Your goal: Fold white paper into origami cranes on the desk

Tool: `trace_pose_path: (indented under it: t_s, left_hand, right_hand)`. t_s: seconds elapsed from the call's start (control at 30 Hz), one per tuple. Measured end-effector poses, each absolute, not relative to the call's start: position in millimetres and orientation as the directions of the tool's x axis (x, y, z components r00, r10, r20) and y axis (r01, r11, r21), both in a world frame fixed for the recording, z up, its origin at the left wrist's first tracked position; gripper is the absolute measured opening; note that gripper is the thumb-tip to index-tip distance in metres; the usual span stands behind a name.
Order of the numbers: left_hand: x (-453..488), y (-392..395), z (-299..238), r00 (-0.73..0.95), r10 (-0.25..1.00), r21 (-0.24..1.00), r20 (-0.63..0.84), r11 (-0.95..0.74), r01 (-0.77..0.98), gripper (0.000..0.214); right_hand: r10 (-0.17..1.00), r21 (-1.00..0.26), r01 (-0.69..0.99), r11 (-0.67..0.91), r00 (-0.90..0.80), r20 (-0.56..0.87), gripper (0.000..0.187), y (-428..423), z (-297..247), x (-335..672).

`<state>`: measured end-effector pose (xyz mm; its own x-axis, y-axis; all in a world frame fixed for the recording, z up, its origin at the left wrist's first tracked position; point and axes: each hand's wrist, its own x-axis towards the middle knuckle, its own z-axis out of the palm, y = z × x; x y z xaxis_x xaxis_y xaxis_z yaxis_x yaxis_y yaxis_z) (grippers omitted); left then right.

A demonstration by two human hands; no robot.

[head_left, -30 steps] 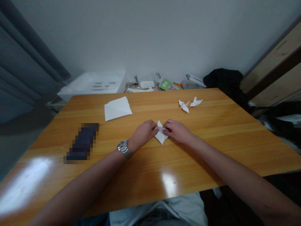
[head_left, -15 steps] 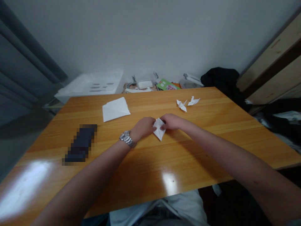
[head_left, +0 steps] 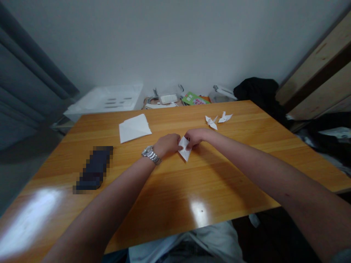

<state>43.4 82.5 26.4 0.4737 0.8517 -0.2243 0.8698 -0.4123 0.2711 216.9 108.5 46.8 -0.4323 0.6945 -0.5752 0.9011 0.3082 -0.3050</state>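
A small folded white paper piece lies on the wooden table near its middle. My left hand, with a metal watch on the wrist, pinches the paper's left side with curled fingers. From the right, my right hand grips its upper right edge, fingers closed on it. Only the lower pointed part of the paper shows between the hands.
A stack of white paper sheets lies at the back left. Two folded paper cranes sit at the back right. A dark pixelated object lies on the left. Clutter and a black bag sit behind the table.
Both hands have slid a little away from me with the paper, and the right hand has closed in over the paper's top. The paper's upper point is now covered.
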Motion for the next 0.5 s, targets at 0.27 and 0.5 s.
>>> trace_pose_path:
  t_s: [0.27, 0.5]
  left_hand:
    - [44.7, 76.2, 30.9, 0.46, 0.863, 0.259, -0.209, -0.404, 0.877, 0.034]
    - [44.5, 83.3, 16.4, 0.478, 0.877, 0.322, -0.053, -0.438, 0.839, 0.034]
  right_hand:
    - [0.611, -0.341, 0.925, 0.169, -0.37, -0.7, 0.037, 119.1, 43.8, 214.4]
    - [0.589, -0.358, 0.929, 0.092, -0.34, -0.733, 0.022, 114.0, 44.0, 210.9]
